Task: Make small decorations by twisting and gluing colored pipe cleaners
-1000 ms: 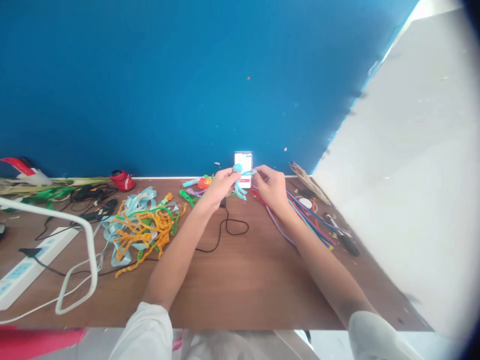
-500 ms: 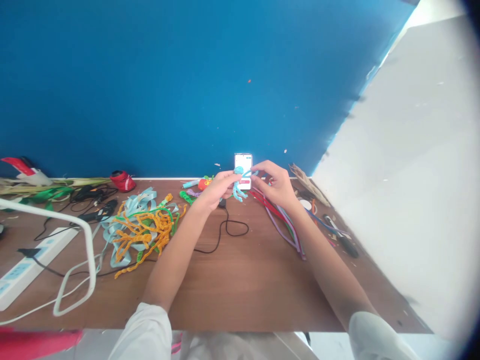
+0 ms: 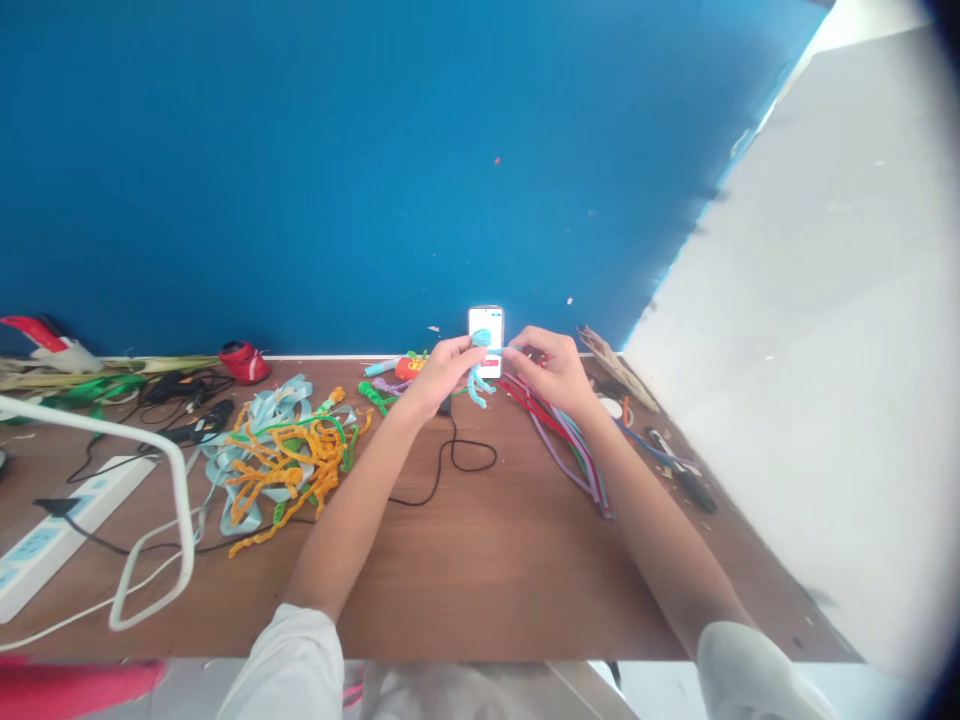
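Observation:
My left hand (image 3: 442,376) pinches a small light-blue pipe-cleaner figure (image 3: 481,338), rounded at the top, with twisted strands hanging below the fingers. From the right, my right hand (image 3: 553,368) has its thumb and fingertips closed on a blue strand that stretches level across from the figure. Both hands are held above the back of the table. Just behind the figure a lit phone (image 3: 486,318) stands upright near the wall, partly covered by the figure and fingers.
Orange pipe cleaners (image 3: 292,470) and pale blue ribbon lie heaped at left, near a white power strip (image 3: 75,530) and a white metal frame (image 3: 184,510). Lilac and red pipe cleaners (image 3: 559,440) lie under my right forearm. A black-handled tool (image 3: 694,490) is at right.
My right hand has shifted slightly downward, and its fingers have drawn closer together on the strand. The blue strand now runs straighter and more level. The left hand keeps its hold.

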Available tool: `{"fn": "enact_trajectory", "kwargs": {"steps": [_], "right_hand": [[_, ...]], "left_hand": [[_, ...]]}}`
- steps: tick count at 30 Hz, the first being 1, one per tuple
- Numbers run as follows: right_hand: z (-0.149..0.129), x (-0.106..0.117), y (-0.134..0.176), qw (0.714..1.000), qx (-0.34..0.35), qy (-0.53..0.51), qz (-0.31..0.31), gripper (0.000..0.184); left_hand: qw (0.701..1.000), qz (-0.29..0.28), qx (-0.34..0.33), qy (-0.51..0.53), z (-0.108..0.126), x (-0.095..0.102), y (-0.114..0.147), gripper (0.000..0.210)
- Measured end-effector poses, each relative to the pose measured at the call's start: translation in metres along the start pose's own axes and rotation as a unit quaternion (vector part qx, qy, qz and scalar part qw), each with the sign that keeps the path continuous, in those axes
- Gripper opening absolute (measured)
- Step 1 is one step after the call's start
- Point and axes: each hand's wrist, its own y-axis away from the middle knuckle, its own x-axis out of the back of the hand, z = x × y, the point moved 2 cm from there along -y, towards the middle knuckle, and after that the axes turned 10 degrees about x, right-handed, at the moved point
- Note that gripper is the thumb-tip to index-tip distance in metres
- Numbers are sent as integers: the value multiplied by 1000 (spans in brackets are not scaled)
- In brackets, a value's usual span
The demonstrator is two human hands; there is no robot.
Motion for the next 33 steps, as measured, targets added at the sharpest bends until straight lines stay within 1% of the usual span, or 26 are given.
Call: {"fn": "enact_trajectory", "kwargs": {"steps": [2, 3, 4, 6, 8, 9, 10, 11, 13, 14, 16, 18, 19, 20, 22, 24, 26, 28, 30, 33], "right_hand": [[2, -5, 0, 995, -58, -81, 7, 29], [3, -8, 1, 987, -91, -133, 9, 29], [4, -12, 1, 974, -124, -188, 10, 29], [5, -18, 2, 940, -185, -287, 6, 27], [4, -22, 2, 904, -233, -358, -8, 25], [4, -24, 2, 891, -247, -379, -17, 24], [4, -24, 2, 887, -253, -386, -21, 25], [3, -23, 2, 892, -248, -377, -19, 25], [3, -18, 1, 923, -210, -321, 2, 25], [2, -15, 0, 943, -180, -280, 18, 24], [0, -8, -1, 976, -107, -185, 37, 22], [-4, -3, -1, 996, -20, -86, 21, 20], [-6, -2, 0, 999, 25, -39, 2, 19], [-7, -1, 0, 997, 69, 5, -20, 21], [-8, -2, 2, 985, 141, 86, -54, 30], [-7, -3, 4, 967, 186, 162, -70, 37], [-6, -3, 4, 950, 216, 214, -68, 36], [-8, -2, 4, 940, 239, 238, -56, 30], [-10, 1, 3, 935, 253, 246, -46, 27], [-12, 2, 3, 933, 256, 248, -50, 25]], "left_hand": [[997, 26, -60, -41, 2, -2, 1, 27], [992, 45, -96, -73, 4, -2, 2, 26], [983, 68, -131, -109, 7, -2, 4, 25], [960, 104, -185, -181, 11, -3, 10, 25], [945, 116, -206, -227, 15, -5, 14, 26], [942, 117, -208, -237, 15, -5, 15, 27], [942, 118, -207, -237, 16, -6, 15, 27], [945, 120, -204, -227, 15, -6, 15, 26], [961, 113, -186, -172, 13, -6, 12, 24], [973, 100, -162, -129, 11, -6, 9, 22], [994, 52, -85, -43, 6, -5, 5, 21], [1000, 11, -2, 22, 1, -4, 1, 24], [998, -1, 29, 47, 0, -2, 1, 25], [996, -11, 52, 70, -1, -1, 0, 27], [988, -38, 88, 118, -3, 2, 0, 31], [976, -85, 118, 161, -4, 3, -1, 30], [962, -129, 140, 196, -5, 3, -1, 26], [952, -153, 153, 218, -6, 2, -2, 23], [949, -160, 158, 219, -7, 1, -3, 22], [955, -156, 151, 200, -9, 1, -2, 24]]}}
